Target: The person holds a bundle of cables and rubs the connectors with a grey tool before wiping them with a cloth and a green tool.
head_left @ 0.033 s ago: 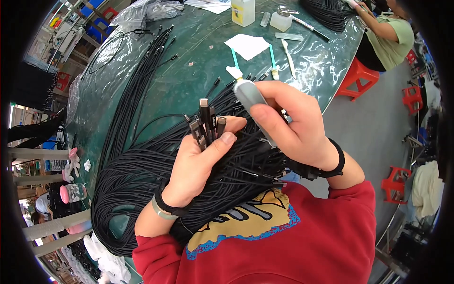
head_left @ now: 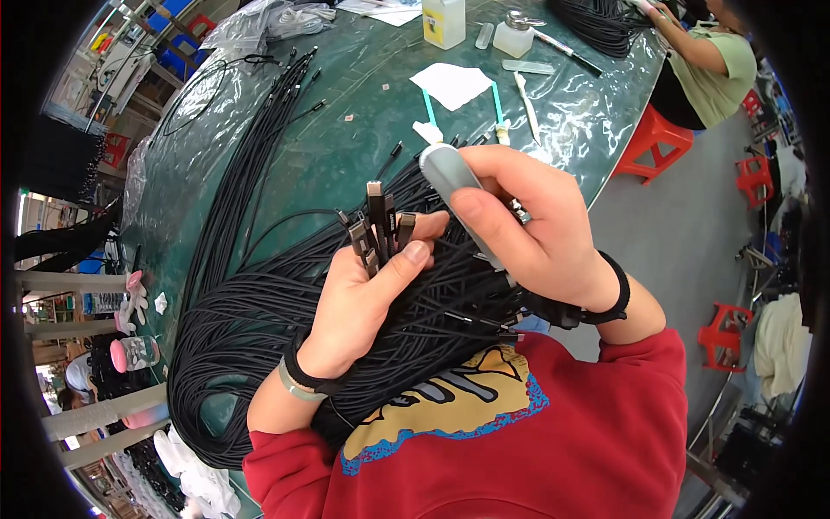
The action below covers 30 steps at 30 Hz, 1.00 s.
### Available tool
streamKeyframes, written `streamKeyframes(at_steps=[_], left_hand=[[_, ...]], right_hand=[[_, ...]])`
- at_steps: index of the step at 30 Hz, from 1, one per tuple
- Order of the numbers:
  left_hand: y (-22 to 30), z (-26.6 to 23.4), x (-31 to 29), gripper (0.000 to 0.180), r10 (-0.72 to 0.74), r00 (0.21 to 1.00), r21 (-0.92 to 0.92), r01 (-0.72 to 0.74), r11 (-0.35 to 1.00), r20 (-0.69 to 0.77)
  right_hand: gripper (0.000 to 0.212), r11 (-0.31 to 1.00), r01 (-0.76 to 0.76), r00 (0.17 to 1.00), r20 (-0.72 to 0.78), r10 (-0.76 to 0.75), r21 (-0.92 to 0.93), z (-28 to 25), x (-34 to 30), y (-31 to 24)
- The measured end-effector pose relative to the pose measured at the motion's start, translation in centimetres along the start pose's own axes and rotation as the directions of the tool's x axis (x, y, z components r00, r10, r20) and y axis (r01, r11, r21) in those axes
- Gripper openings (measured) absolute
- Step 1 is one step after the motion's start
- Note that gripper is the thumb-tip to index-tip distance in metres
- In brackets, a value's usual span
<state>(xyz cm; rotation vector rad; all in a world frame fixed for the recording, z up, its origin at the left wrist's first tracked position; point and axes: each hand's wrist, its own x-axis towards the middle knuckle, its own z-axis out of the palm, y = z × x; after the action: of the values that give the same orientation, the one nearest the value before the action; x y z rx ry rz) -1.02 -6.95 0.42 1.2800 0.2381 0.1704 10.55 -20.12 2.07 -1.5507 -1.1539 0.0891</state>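
Nothing has shifted since the earlier frame. The left hand (head_left: 367, 298), palm up, grips a cluster of black cable connectors (head_left: 378, 225) above the cable bundle (head_left: 259, 320). The right hand (head_left: 527, 229) curls around a grey tool (head_left: 445, 173) beside them.

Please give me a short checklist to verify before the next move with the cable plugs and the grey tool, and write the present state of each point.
1. Left hand grips a small bunch of cable plugs, tips pointing up: ok.
2. Right hand holds the flat grey tool firmly, thumb on top: ok.
3. Tool touches a plug: not ok, it sits just beside the bunch.
4. Plug tips level with each other: not ok, one stands higher.
5. Black cables under the hands lie orderly: cannot tell, many cross on the green table.
6. Swabs and white paper lie apart from the hands: ok.
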Motion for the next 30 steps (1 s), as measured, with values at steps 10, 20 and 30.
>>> streamKeyframes(at_steps=[10, 20, 30], left_hand=[[0.4, -0.7, -1.1, 0.019, 0.044, 0.996, 0.037, -0.041, 0.998, -0.084], [0.1, -0.1, -1.8, 0.013, 0.116, 0.983, 0.161, -0.093, 0.983, -0.14], [0.2, -0.1, -1.9, 0.012, 0.098, 0.988, 0.297, -0.06, 0.953, -0.116]], right_hand=[[0.022, 0.99, -0.126, 0.984, 0.135, 0.116, 0.065, -0.2, -0.6, -0.5], [0.02, 0.995, 0.071, 0.997, 0.033, -0.069, -0.067, 1.9, -1.2, 0.1], [0.016, 0.996, -0.066, 0.997, -0.044, 0.063, -0.061, 1.8, 1.3, 0.2]])
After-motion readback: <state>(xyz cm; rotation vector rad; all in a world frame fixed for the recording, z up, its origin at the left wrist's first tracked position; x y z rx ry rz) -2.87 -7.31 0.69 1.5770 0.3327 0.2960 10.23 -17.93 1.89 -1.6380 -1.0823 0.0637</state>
